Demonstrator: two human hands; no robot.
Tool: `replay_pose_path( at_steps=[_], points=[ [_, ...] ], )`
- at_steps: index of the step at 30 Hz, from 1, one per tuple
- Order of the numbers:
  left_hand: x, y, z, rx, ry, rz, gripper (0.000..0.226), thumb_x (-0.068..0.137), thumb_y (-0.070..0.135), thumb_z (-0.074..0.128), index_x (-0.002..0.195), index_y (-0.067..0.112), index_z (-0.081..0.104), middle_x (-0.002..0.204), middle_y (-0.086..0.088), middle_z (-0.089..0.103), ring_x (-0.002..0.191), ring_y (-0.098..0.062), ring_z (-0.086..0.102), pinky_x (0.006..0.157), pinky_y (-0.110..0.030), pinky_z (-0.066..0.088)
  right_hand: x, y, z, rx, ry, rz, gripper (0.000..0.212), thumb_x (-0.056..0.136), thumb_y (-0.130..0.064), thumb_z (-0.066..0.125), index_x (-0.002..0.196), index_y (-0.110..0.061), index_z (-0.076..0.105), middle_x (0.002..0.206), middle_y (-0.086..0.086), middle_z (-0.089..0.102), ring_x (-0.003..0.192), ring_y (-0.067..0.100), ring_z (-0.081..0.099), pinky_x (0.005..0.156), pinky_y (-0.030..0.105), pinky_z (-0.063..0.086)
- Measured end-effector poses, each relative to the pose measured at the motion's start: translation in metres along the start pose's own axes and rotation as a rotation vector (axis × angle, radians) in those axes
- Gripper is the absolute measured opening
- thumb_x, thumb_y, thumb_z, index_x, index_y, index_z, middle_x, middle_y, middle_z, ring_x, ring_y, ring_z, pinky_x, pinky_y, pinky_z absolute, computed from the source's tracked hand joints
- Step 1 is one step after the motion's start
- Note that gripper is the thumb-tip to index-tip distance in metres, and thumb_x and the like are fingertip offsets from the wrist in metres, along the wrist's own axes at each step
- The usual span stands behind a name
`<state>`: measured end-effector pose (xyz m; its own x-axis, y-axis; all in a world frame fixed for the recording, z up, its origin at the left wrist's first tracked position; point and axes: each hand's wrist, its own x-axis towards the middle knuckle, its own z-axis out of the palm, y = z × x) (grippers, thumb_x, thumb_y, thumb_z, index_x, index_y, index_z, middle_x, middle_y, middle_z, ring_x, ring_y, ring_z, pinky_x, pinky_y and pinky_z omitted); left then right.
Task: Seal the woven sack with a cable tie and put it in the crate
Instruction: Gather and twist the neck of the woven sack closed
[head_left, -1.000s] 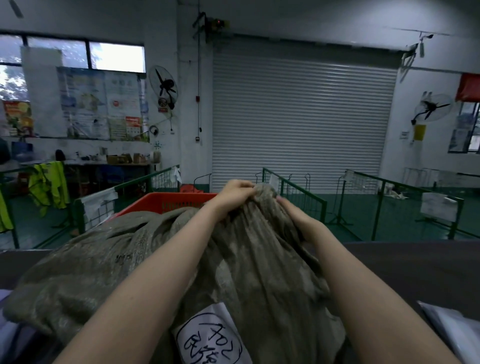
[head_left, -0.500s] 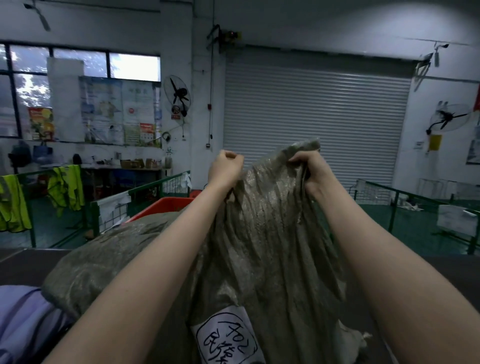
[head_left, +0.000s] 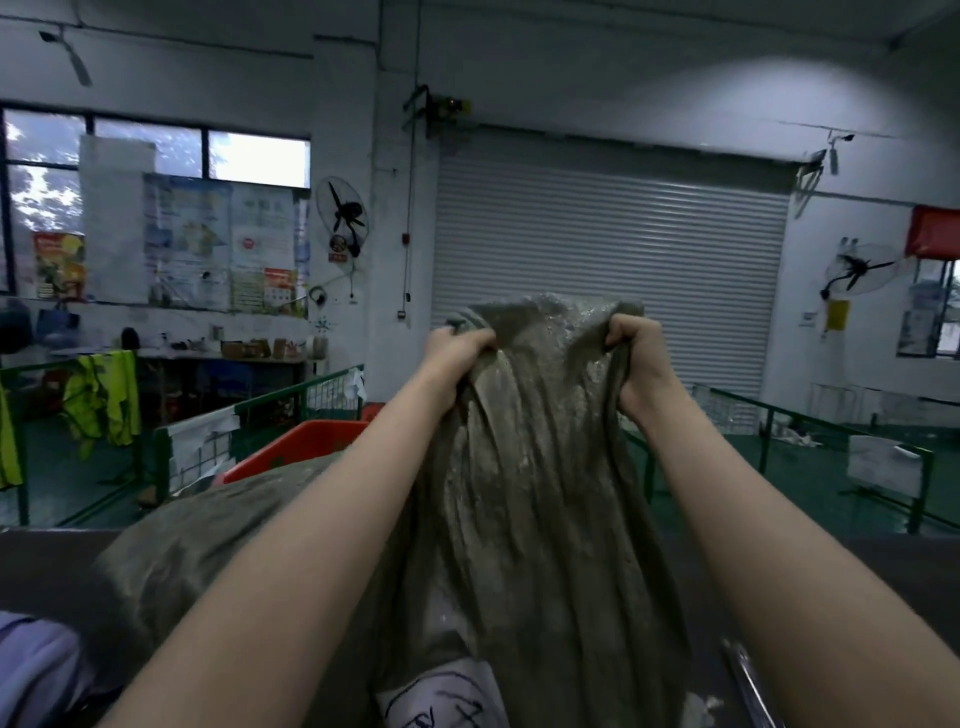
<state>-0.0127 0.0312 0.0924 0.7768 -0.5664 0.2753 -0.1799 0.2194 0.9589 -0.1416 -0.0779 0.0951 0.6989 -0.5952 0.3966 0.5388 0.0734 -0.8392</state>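
We see both arms raised at frame centre. Our left hand (head_left: 451, 349) is fisted on one side of the mouth of the grey-green woven sack (head_left: 530, 467), and our right hand (head_left: 636, 353) is fisted on the other, the top edge stretched between them. The sack hangs in pleats toward 6 o'clock, where a white label (head_left: 441, 696) with black handwriting shows. An orange crate (head_left: 306, 441) sits at 9 o'clock, behind the left forearm and partly hidden by the sack.
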Motion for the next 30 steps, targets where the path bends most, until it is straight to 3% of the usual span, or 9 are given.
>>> replay_pose_path(
  at_steps=[3,6,10,13,16,18,22,26,30],
  points=[
    [0.008,0.018,-0.006,0.015,0.113,0.124,0.01,0.069,0.01,0.065,0.076,0.015,0.059,0.094,-0.015,0.067,0.095,-0.032,0.064,0.09,-0.043,0.053,-0.001,-0.008,-0.017,-0.327,-0.05,0.107,0.02,0.06,-0.001,0.036,0.044,-0.013,0.038,0.038,0.0,0.04,0.032,0.015,0.042,0.038,0.015,0.035],
    [0.002,0.038,-0.004,0.076,0.059,0.215,0.021,0.073,-0.001,0.057,0.067,0.018,0.049,0.076,-0.003,0.055,0.077,-0.021,0.056,0.07,-0.033,0.05,-0.005,-0.017,-0.026,-0.505,-0.209,0.236,0.012,0.046,-0.009,0.059,0.055,-0.009,0.05,0.053,0.006,0.046,0.045,0.019,0.047,0.047,0.022,0.043],
    [-0.007,0.052,0.01,0.062,-0.088,0.315,0.027,0.072,-0.01,0.049,0.074,0.017,0.048,0.078,-0.002,0.051,0.075,-0.016,0.051,0.058,-0.026,0.043,-0.006,-0.027,-0.029,-0.111,-0.448,0.158,0.048,0.056,-0.036,0.076,0.094,-0.008,0.071,0.088,0.011,0.074,0.08,0.022,0.072,0.071,0.033,0.06],
    [-0.012,0.06,0.017,0.108,-0.163,0.31,0.027,0.073,-0.01,0.047,0.084,0.015,0.048,0.078,-0.002,0.051,0.074,-0.016,0.051,0.056,-0.024,0.042,0.006,-0.031,-0.026,0.168,-0.314,0.067,0.074,0.06,-0.061,0.059,0.108,-0.006,0.068,0.116,0.018,0.068,0.102,0.031,0.068,0.086,0.044,0.055],
    [-0.011,0.067,0.023,0.204,-0.298,0.298,0.024,0.075,-0.007,0.045,0.073,0.016,0.047,0.071,-0.003,0.05,0.065,-0.015,0.05,0.052,-0.021,0.042,0.021,-0.035,-0.011,0.08,-0.206,0.037,0.068,0.076,-0.054,0.056,0.125,-0.005,0.055,0.122,0.018,0.063,0.102,0.029,0.066,0.088,0.039,0.055],
    [-0.009,0.067,0.029,0.234,-0.386,0.326,0.02,0.071,-0.003,0.047,0.066,0.016,0.048,0.063,-0.001,0.05,0.059,-0.014,0.049,0.047,-0.017,0.041,0.025,-0.035,0.005,-0.015,-0.235,0.022,0.053,0.083,-0.04,0.056,0.12,-0.002,0.058,0.108,0.016,0.068,0.091,0.025,0.069,0.082,0.037,0.058],
    [-0.012,0.058,0.043,0.263,-0.493,0.392,0.024,0.072,-0.004,0.048,0.073,0.018,0.057,0.054,0.005,0.06,0.048,-0.002,0.059,0.048,-0.013,0.045,0.028,-0.026,0.028,-0.052,-0.201,0.065,0.03,0.088,-0.023,0.053,0.068,-0.009,0.07,0.057,0.006,0.07,0.053,0.016,0.068,0.058,0.024,0.057],
    [-0.005,0.043,0.034,0.237,-0.706,0.247,0.013,0.069,0.01,0.052,0.078,0.015,0.061,0.071,-0.002,0.063,0.067,-0.014,0.059,0.066,-0.026,0.047,0.04,-0.015,0.024,0.059,0.016,0.054,0.029,0.093,-0.013,0.037,0.072,-0.005,0.055,0.042,0.003,0.063,0.038,0.014,0.061,0.046,0.02,0.051],
    [0.012,0.034,0.031,0.066,-0.231,0.322,0.018,0.088,0.012,0.046,0.09,0.01,0.064,0.093,-0.003,0.062,0.087,-0.016,0.056,0.081,-0.031,0.045,0.037,-0.004,0.016,0.076,0.098,0.101,0.033,0.093,-0.012,0.03,0.067,-0.006,0.05,0.038,0.004,0.06,0.038,0.018,0.059,0.049,0.022,0.048]
  ],
)
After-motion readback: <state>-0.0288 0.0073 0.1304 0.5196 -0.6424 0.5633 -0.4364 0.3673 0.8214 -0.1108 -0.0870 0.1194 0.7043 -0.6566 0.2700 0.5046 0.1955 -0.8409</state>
